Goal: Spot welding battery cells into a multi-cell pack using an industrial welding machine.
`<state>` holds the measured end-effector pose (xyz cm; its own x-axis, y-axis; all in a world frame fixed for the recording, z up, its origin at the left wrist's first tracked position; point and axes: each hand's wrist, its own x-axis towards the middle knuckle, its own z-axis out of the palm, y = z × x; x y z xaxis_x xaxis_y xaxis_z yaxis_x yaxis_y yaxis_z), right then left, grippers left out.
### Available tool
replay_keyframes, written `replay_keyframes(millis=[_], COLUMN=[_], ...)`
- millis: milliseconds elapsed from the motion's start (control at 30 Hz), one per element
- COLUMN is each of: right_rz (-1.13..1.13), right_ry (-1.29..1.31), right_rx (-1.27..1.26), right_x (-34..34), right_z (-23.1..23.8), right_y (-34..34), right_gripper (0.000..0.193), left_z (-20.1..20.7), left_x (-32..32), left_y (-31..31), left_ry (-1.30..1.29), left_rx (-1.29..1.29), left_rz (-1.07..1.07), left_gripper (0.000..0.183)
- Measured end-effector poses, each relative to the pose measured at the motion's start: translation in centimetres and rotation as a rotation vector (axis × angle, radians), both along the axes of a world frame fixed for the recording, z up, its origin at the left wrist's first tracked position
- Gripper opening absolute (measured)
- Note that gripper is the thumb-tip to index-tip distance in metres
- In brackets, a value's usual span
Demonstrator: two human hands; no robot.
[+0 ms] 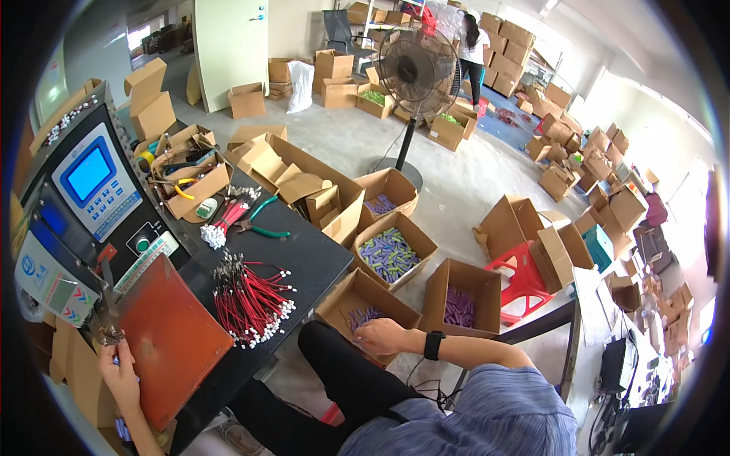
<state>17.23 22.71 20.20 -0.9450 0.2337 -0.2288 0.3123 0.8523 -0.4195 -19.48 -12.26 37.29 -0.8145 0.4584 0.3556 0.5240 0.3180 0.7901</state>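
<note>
Beside black table, open cardboard boxes

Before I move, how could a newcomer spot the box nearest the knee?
Find the black table. Off its right edge, just beyond the knee, stands an open box with purple pieces inside. Unlike neighbouring boxes, it has the right hand over its opening.

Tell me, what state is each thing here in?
Left hand: raised to the machine, grip unclear
Right hand: at an open box, fingers curled
Machine screen: lit blue
Green-handled pliers: handles spread
Red and black wires: piled loosely
Box of green and purple pieces: open, well filled
Door: open
Standing fan: upright, spinning unclear
</note>
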Motion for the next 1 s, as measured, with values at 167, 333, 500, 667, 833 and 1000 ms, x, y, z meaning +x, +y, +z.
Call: replay_keyframes(millis=[167, 333, 500, 667, 833, 1000], right_rz=[-0.005, -0.314, -0.975, -1.235, -1.259, -1.266], right_ry=[-0.098, -0.214, 0.39, 0.518, 0.577, 0.562], right_rx=[-0.073, -0.051, -0.099, -0.209, -0.209, -0.171], right_x=[1.6, 3.8, 13.3, 7.0, 7.3, 7.0], right_z=[-1.3, -4.1, -7.4, 8.7, 14.7, 16.9], right_y=[-0.3, 3.4, 23.5, 28.1, 30.9, 31.8], right_gripper=[0.02, 0.035, 0.047, 0.063, 0.064, 0.066], left_z=[-0.2, -0.3, -1.4, -0.7, -1.4, -0.4], left_x=[-0.2, -0.8, -1.3, -1.4, -1.6, -0.8], left_y=[0.1, -0.8, 2.3, -1.5, -0.8, -0.5], left_ry=[-0.001, 0.049, 0.056, 0.119, 0.09, 0.039], left_rx=[-0.013, -0.094, -0.046, -0.087, -0.029, -0.034], left_rz=[0.012, 0.063, 0.022, 0.078, 0.063, 0.034], left_gripper=[0.017, 0.02, 0.022, 0.021, 0.017, 0.016])
